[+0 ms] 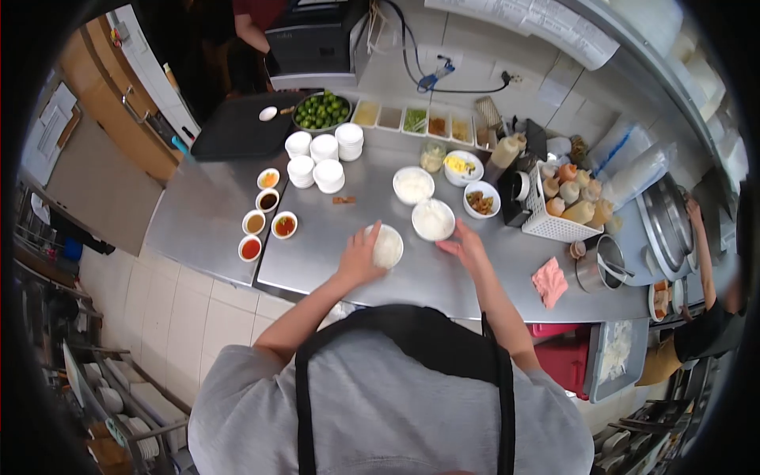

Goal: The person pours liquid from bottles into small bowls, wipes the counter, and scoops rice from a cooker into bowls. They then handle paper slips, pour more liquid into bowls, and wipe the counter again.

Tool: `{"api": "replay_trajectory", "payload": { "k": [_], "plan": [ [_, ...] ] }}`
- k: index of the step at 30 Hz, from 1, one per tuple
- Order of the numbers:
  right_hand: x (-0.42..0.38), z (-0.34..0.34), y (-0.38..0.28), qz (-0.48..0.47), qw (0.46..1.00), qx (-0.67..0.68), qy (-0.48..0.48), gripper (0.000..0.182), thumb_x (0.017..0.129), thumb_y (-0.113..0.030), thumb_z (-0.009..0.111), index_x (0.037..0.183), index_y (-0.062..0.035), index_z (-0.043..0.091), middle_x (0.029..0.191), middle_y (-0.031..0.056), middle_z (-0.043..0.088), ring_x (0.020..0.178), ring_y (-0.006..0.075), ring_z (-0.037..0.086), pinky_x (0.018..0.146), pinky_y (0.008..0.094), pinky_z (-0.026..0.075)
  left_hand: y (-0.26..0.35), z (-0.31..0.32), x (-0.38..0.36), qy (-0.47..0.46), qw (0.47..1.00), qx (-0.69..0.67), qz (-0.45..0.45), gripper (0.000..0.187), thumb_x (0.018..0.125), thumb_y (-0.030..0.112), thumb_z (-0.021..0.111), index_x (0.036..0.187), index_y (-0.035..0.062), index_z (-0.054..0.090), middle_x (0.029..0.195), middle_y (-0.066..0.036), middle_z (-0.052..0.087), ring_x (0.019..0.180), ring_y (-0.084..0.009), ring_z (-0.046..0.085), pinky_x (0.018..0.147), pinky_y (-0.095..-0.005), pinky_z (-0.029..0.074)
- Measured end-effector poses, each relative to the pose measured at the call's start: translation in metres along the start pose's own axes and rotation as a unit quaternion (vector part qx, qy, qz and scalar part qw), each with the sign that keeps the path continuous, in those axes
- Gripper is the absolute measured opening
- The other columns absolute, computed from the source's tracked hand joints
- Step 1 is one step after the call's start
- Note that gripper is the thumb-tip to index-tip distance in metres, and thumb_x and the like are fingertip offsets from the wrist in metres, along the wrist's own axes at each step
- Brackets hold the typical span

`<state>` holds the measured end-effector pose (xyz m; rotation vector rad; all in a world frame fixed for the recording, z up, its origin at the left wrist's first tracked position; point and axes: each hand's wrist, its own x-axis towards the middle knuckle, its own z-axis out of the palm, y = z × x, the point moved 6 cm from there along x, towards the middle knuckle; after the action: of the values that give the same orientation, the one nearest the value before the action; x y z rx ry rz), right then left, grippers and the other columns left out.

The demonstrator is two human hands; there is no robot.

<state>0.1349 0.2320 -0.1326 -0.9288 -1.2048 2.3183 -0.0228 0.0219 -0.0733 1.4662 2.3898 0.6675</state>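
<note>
Three white bowls of rice stand together on the steel counter. My left hand (362,256) is wrapped round the left side of the nearest rice bowl (388,247). Beside the middle rice bowl (433,219), my right hand (467,246) has its fingers apart at the bowl's lower right edge, holding nothing. The third rice bowl (413,185) stands just behind. To the right are a bowl of brown food pieces (481,199) and a bowl with yellow pieces (463,167).
Stacked white cups (328,175), small sauce bowls (284,225) and a bowl of green limes (322,111) stand left. A basket of bottles (564,226), a metal pot (599,265) and a pink cloth (549,283) lie right. Another person's arm (703,253) shows far right.
</note>
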Motion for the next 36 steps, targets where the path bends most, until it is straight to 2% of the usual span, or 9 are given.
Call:
{"api": "replay_trajectory", "payload": {
  "k": [4, 12, 14, 16, 18, 23, 26, 28, 36],
  "plan": [
    [0.016, 0.023, -0.003, 0.027, 0.999, 0.037, 0.013, 0.045, 0.095, -0.03, 0.039, 0.126, 0.0016, 0.035, 0.121, 0.0199, 0.045, 0.103, 0.0372, 0.053, 0.087, 0.0451, 0.049, -0.008, 0.004, 0.019, 0.009, 0.999, 0.012, -0.04, 0.111, 0.052, 0.027, 0.08, 0.141, 0.0186, 0.014, 0.134, -0.027, 0.025, 0.116, -0.0431, 0.036, 0.097, -0.0463, 0.036],
    [0.062, 0.043, -0.007, 0.023, 0.993, 0.117, 0.003, 0.045, 0.094, -0.024, 0.039, 0.131, -0.0014, 0.028, 0.129, 0.0213, 0.035, 0.111, 0.0446, 0.044, 0.09, 0.049, 0.047, -0.014, -0.017, 0.078, 0.109, 0.993, 0.017, -0.035, 0.105, 0.054, 0.015, 0.078, 0.14, 0.0223, 0.018, 0.138, -0.025, 0.016, 0.118, -0.0449, 0.032, 0.094, -0.0467, 0.039],
    [0.068, 0.03, -0.002, -0.026, 0.979, 0.174, 0.107, 0.049, 0.095, -0.023, 0.038, 0.136, -0.0034, 0.02, 0.134, 0.0215, 0.03, 0.112, 0.0431, 0.044, 0.09, 0.0476, 0.047, -0.019, -0.016, 0.095, 0.129, 0.991, 0.025, -0.026, 0.103, 0.055, 0.017, 0.079, 0.14, 0.0206, 0.02, 0.138, -0.024, 0.017, 0.119, -0.0443, 0.032, 0.094, -0.0465, 0.04],
    [0.068, 0.015, 0.003, -0.054, 0.978, 0.176, 0.102, 0.053, 0.094, -0.022, 0.039, 0.138, -0.0036, 0.015, 0.137, 0.0221, 0.025, 0.114, 0.0394, 0.045, 0.088, 0.0453, 0.048, -0.023, -0.013, 0.109, 0.147, 0.989, 0.031, -0.018, 0.101, 0.056, 0.018, 0.079, 0.139, 0.0188, 0.022, 0.138, -0.024, 0.017, 0.119, -0.0436, 0.032, 0.093, -0.0463, 0.04],
    [0.059, -0.001, 0.009, -0.044, 0.988, 0.133, 0.073, 0.055, 0.092, -0.019, 0.043, 0.138, -0.0032, 0.016, 0.135, 0.0209, 0.03, 0.11, 0.0347, 0.05, 0.084, 0.0414, 0.05, -0.028, -0.015, 0.116, 0.21, 0.975, 0.069, -0.022, 0.096, 0.058, 0.021, 0.08, 0.137, 0.0144, 0.026, 0.138, -0.024, 0.018, 0.119, -0.0428, 0.032, 0.093, -0.0465, 0.041],
    [0.038, -0.09, 0.002, -0.045, 0.981, 0.083, 0.17, 0.057, 0.088, -0.012, 0.047, 0.137, -0.0009, 0.019, 0.126, 0.0185, 0.04, 0.096, 0.03, 0.057, 0.078, 0.0374, 0.051, -0.007, -0.025, 0.101, 0.176, 0.977, 0.104, -0.062, 0.091, 0.062, 0.027, 0.079, 0.135, 0.011, 0.029, 0.138, -0.024, 0.021, 0.119, -0.0425, 0.033, 0.093, -0.0459, 0.04],
    [0.02, -0.113, -0.029, -0.088, 0.955, 0.085, 0.271, 0.053, 0.088, -0.01, 0.046, 0.134, 0.0003, 0.023, 0.121, 0.0197, 0.043, 0.093, 0.0308, 0.058, 0.076, 0.0362, 0.052, -0.006, -0.012, 0.078, 0.208, 0.975, 0.077, 0.027, 0.085, 0.065, 0.03, 0.076, 0.134, 0.0087, 0.031, 0.137, -0.023, 0.025, 0.119, -0.0419, 0.034, 0.094, -0.0454, 0.038],
    [0.023, -0.118, -0.038, -0.09, 0.951, 0.094, 0.279, 0.048, 0.087, -0.009, 0.045, 0.131, 0.0007, 0.028, 0.119, 0.0179, 0.045, 0.094, 0.0308, 0.058, 0.078, 0.0367, 0.052, -0.009, 0.006, 0.067, 0.135, 0.991, 0.011, -0.013, 0.078, 0.068, 0.032, 0.075, 0.132, 0.0071, 0.036, 0.136, -0.024, 0.029, 0.122, -0.0398, 0.032, 0.098, -0.0442, 0.034],
    [0.038, -0.099, -0.047, -0.074, 0.969, 0.098, 0.213, 0.037, 0.087, -0.002, 0.043, 0.122, 0.0042, 0.036, 0.115, 0.0166, 0.049, 0.092, 0.0327, 0.059, 0.076, 0.0351, 0.055, -0.015, 0.028, 0.041, 0.097, 0.992, -0.08, 0.008, 0.056, 0.071, 0.028, 0.071, 0.117, 0.0036, 0.052, 0.128, -0.025, 0.039, 0.114, -0.0389, 0.042, 0.095, -0.0425, 0.037]
  ]
}}
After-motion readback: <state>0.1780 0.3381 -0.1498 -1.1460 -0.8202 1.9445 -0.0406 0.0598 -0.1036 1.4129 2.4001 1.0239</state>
